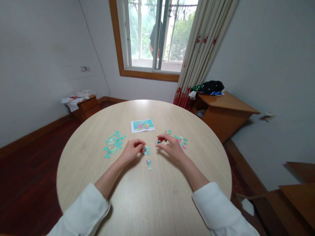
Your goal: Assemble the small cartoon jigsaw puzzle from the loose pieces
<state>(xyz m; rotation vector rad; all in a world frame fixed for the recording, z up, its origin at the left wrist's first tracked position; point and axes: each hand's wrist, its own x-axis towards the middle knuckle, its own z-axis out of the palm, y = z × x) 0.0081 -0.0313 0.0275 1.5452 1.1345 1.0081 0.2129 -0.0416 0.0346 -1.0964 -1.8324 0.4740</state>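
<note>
My left hand (pixel 133 150) has its fingers drawn together at the left edge of a small patch of joined jigsaw pieces (pixel 147 151); the fingertips partly cover it. My right hand (pixel 170 146) hovers just to the right, thumb and fingers apart around loose jigsaw pieces (pixel 162 142) lying on the table. Nearer to me lies a second small joined strip of jigsaw pieces (pixel 149 164). Beyond both hands is a reference picture (pixel 142 125) with a pink and a yellow cartoon figure on turquoise.
A pile of turquoise jigsaw pieces (pixel 114 143) lies left on the round table (pixel 142 203). More mixed-colour pieces (pixel 181 141) lie to the right. A wooden cabinet with cloths (pixel 211 87) stands behind right, a low drawer unit (pixel 89 106) behind left. A person (pixel 154 39) shows through the window.
</note>
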